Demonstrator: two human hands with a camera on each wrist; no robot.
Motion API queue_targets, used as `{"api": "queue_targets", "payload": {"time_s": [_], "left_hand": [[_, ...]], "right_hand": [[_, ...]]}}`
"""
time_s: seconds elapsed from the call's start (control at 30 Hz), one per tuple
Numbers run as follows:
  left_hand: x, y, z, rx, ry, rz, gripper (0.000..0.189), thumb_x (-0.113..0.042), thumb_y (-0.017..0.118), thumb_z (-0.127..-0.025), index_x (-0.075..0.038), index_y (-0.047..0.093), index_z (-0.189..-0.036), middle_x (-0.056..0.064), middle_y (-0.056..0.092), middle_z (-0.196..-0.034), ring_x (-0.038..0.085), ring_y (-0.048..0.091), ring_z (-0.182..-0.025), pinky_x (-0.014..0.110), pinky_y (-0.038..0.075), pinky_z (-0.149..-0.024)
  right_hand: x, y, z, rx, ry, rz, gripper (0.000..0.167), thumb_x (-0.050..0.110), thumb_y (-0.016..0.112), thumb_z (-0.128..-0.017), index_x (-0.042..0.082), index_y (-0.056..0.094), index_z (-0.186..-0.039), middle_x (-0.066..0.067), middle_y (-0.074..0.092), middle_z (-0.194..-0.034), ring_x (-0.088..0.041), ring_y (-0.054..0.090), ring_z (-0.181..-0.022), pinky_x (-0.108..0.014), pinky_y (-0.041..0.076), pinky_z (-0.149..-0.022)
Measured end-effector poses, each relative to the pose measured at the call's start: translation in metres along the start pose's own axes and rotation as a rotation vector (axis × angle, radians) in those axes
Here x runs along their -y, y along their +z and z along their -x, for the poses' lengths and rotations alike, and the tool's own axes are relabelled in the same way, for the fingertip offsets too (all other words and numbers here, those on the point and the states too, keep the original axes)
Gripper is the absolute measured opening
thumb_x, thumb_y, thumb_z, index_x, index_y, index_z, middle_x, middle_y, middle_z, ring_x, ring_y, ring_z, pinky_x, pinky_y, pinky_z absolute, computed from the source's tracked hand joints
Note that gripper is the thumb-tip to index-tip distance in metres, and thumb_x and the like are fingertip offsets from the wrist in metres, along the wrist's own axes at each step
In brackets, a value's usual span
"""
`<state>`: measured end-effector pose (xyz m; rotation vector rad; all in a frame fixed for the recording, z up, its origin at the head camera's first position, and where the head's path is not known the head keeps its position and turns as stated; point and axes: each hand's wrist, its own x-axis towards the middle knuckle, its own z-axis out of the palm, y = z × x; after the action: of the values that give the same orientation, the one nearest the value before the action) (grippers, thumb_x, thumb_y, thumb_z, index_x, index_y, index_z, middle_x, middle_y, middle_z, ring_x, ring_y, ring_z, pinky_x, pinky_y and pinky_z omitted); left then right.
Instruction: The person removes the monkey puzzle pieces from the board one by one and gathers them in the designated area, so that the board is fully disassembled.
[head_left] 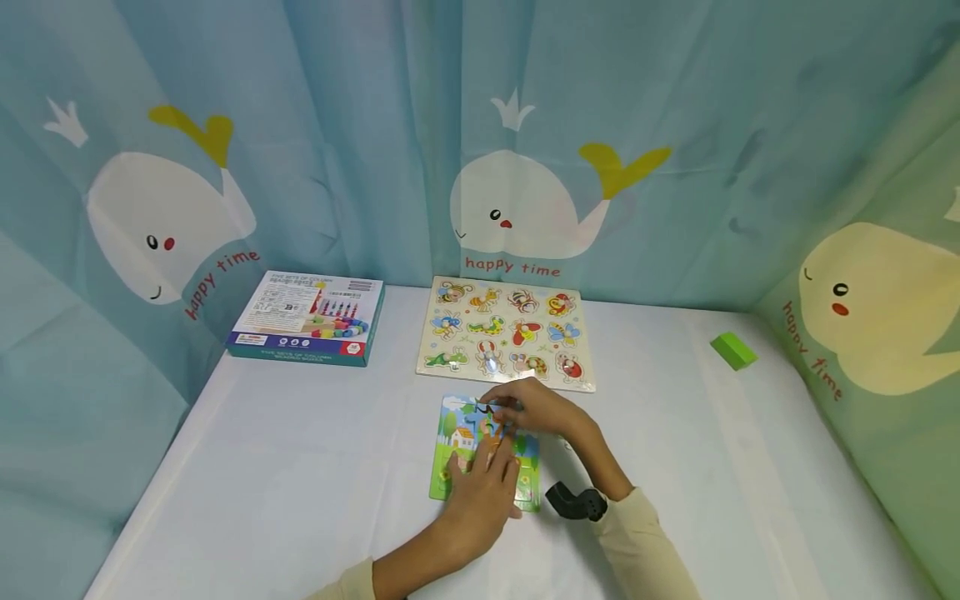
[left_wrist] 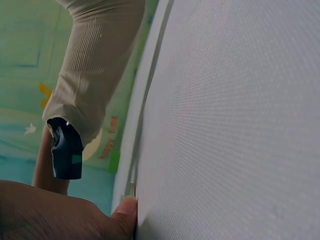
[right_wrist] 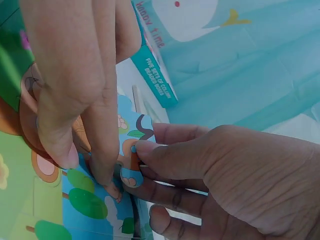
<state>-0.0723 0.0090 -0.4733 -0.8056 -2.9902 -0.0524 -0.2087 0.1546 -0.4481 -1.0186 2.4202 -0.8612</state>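
A small jigsaw puzzle (head_left: 462,438) with a house, trees and grass lies flat on the white table. My left hand (head_left: 480,500) rests on it from the near side, its fingers extended and their tips pressing the picture. At the puzzle's top edge is my right hand (head_left: 543,407). In the right wrist view, its thumb and fingers pinch a jigsaw piece (right_wrist: 131,156) printed with a brown curl and a green leaf. That piece sits at the puzzle's edge, tilted up a little; whether it is seated cannot be told. My hands cover part of the picture.
Behind the puzzle lies a wooden insect peg board (head_left: 491,333). To the back left is a bead set box (head_left: 307,321), and to the far right a green block (head_left: 733,351). A whale-print curtain (head_left: 375,150) encloses the table's back and sides.
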Motion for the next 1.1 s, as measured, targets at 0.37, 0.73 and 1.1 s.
{"api": "queue_targets", "payload": {"time_s": [0.37,0.73,1.1], "left_hand": [[0.0,0.001,0.001,-0.026,0.015,-0.001,0.062,-0.051,0.064,-0.087,-0.008,0.053,-0.13,0.011,0.042,-0.151,0.033,0.043,-0.133,0.063,0.046,-0.084],[-0.002,0.002,0.002,-0.059,0.012,-0.007,0.059,-0.049,0.067,-0.085,-0.009,0.055,-0.127,0.012,0.039,-0.153,0.033,0.044,-0.132,0.063,0.047,-0.083],[-0.001,0.001,0.0,-0.031,0.014,0.015,0.056,-0.032,0.078,-0.083,-0.007,0.055,-0.128,0.014,0.038,-0.154,0.036,0.043,-0.133,0.064,0.047,-0.085]], "right_hand": [[-0.003,0.0,0.005,-0.083,0.016,-0.029,0.012,0.005,0.064,-0.093,0.004,0.068,-0.104,-0.005,0.072,-0.09,-0.012,0.068,-0.083,-0.021,0.053,-0.073],[-0.007,-0.008,0.017,-0.223,0.029,-0.088,0.015,0.004,0.057,-0.097,0.002,0.066,-0.109,-0.009,0.07,-0.091,-0.018,0.068,-0.078,-0.025,0.054,-0.069],[-0.035,-0.03,0.064,-0.383,0.097,-0.157,0.018,0.007,0.058,-0.097,0.001,0.066,-0.112,-0.016,0.069,-0.106,-0.022,0.069,-0.085,-0.033,0.056,-0.073]]}}
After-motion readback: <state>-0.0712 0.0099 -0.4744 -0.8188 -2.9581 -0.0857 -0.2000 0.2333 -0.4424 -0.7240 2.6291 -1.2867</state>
